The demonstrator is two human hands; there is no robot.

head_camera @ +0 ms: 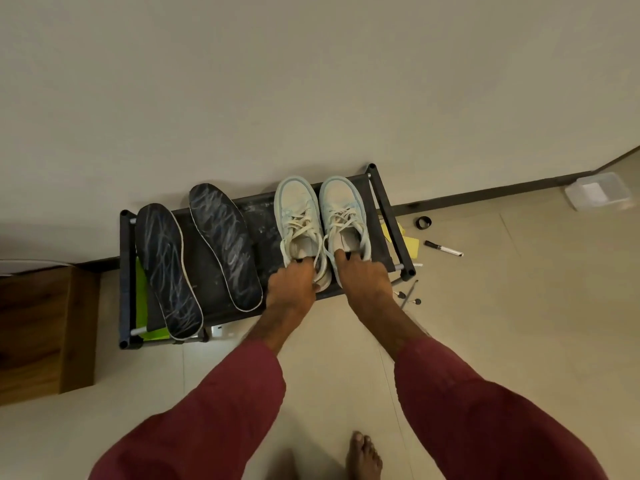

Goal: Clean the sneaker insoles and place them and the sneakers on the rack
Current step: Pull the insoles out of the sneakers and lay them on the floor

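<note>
Two white sneakers stand side by side, toes to the wall, on the right half of the black rack (382, 199). My left hand (292, 280) grips the heel of the left sneaker (298, 209), fingers inside its opening. My right hand (362, 275) grips the heel of the right sneaker (341, 206) the same way. Two dark insoles with pale streaks lie flat on the rack's left half: the left insole (166, 268) near the left rail, the right insole (223, 242) beside it.
A plain wall rises behind the rack. A wooden cabinet (41, 327) stands at the left. On the floor to the right lie a black ring (423, 222), a marker (443, 248), yellow paper (410, 245), small tools (408, 296) and a clear plastic box (597, 190). My bare foot (363, 455) is below.
</note>
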